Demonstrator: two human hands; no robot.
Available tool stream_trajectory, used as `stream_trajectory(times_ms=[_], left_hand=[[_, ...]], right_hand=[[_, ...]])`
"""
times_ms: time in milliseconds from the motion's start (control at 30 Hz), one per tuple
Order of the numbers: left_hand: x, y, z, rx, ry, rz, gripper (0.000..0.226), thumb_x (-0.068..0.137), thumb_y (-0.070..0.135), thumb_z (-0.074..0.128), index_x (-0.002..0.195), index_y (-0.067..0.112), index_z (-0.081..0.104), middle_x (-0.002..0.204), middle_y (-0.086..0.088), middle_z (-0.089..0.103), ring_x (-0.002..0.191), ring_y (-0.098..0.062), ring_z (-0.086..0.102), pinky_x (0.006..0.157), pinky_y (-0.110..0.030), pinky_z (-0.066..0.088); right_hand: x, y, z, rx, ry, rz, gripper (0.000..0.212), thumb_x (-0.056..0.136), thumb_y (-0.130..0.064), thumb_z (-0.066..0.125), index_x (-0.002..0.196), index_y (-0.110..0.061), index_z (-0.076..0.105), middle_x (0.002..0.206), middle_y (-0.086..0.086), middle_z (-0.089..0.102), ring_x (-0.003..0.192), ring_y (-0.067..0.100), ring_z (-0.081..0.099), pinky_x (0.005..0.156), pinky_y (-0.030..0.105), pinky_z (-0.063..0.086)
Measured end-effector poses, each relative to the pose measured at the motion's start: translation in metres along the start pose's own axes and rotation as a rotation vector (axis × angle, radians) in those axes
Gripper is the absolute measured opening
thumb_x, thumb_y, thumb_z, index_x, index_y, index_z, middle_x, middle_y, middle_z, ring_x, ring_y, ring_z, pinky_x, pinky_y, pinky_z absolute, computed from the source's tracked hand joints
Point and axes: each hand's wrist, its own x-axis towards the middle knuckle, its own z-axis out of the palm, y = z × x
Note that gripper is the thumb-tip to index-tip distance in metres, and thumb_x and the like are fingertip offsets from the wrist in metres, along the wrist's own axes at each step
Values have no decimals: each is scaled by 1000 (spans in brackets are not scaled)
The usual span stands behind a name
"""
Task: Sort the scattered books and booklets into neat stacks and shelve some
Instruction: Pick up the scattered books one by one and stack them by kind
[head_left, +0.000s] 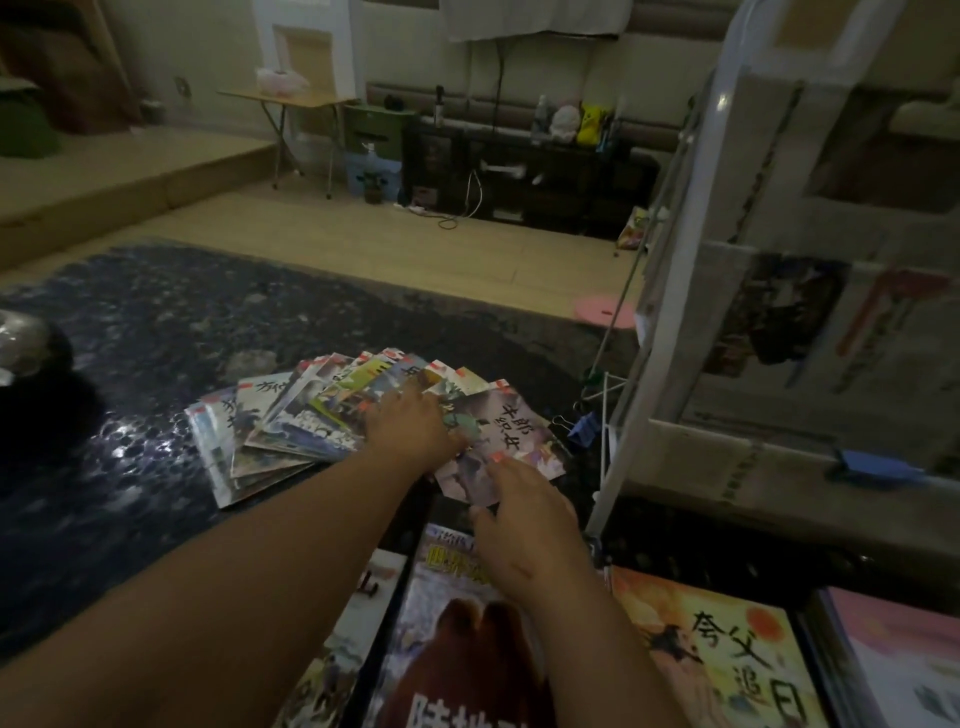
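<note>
A fan of thin booklets (291, 415) lies on the dark rug (130, 338), beside the white shelf (675, 312). The left hand (410, 426) rests flat on the fan with its fingers spread. The right hand (524, 514) touches the near corner of the purple booklet (514, 431) at the fan's right end. I cannot tell if it pinches it. Larger books (457, 649) lie nearer.

A dark blue rug (156, 322) covers the near floor, and pale wooden floor (363, 234) lies beyond it. Far left stands a folding tabletop (285, 98) carrying a pale bag (280, 80). A low dark cabinet (519, 166) along the far wall bears a white plush (563, 122) beside a yellow plush (595, 122). A cable (452, 221) trails on the floor in front of the cabinet. To the right, a pink disc (602, 310) lies at the rug's edge, with a blue binder clip (584, 428) nearer.
</note>
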Motion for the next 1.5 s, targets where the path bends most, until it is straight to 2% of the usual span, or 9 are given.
stream_trajectory(times_ms=[200,333,400,467,700,933,1067,1267,1500], left_hand=[[12,-1,-6,-69,-66,-127,114,63,77,67,149,15,26,151,-14,33,137,-36,33,107,-52,30],[1,2,-14,-60,267,-89,53,79,43,71,120,16,48,118,-9,58,111,-31,52,86,-43,42],[-8,2,-22,-269,347,-93,16,90,24,58,100,18,47,95,-7,60,93,-32,57,71,-40,41],[-17,-1,-31,-557,290,-131,11,95,20,53,93,18,42,82,-6,55,79,-30,54,64,-37,39],[-60,-37,-62,-1057,383,-303,29,96,17,55,125,18,59,106,-6,62,87,-22,57,74,-35,47],[-115,-95,-66,-1365,298,-490,19,87,12,60,100,24,67,99,-10,69,90,-31,67,85,-53,56],[-140,-118,-71,-1513,169,-507,21,89,0,55,97,17,65,101,-21,67,83,-34,64,72,-44,53],[-163,-145,-80,-1354,-107,-433,15,88,-1,61,86,14,63,80,-13,64,68,-26,61,65,-36,51],[-156,-157,-74,-1058,-65,-379,17,88,3,63,97,16,70,80,-15,68,58,-24,57,49,-29,46]], right_hand=[[-2,4,0,28,22,17,50,96,-40,51,142,-21,42,151,-2,36,140,19,29,114,35,25],[-5,1,-3,36,13,7,50,96,-39,52,141,-20,42,149,-2,38,139,19,31,114,35,27],[-7,1,-5,65,30,4,49,95,-38,53,141,-22,43,146,-2,41,136,19,34,113,35,29],[-8,-2,-7,65,30,6,49,96,-37,53,141,-21,42,147,-2,40,137,19,33,113,35,28],[-16,-20,-7,72,20,-48,54,96,-36,53,147,-25,37,149,-1,39,135,22,36,112,35,31],[-25,-40,-7,196,23,-58,59,94,-33,57,148,-24,36,153,0,33,137,20,34,109,31,31],[-32,-61,4,391,48,-29,39,91,-33,63,128,-24,54,133,3,51,116,21,53,97,38,48],[-39,-73,22,362,-3,94,34,88,-20,69,120,-15,58,123,5,59,101,20,56,75,25,42],[-46,-79,29,299,-84,40,41,78,-21,80,114,-18,60,110,1,59,91,17,57,73,28,46]])
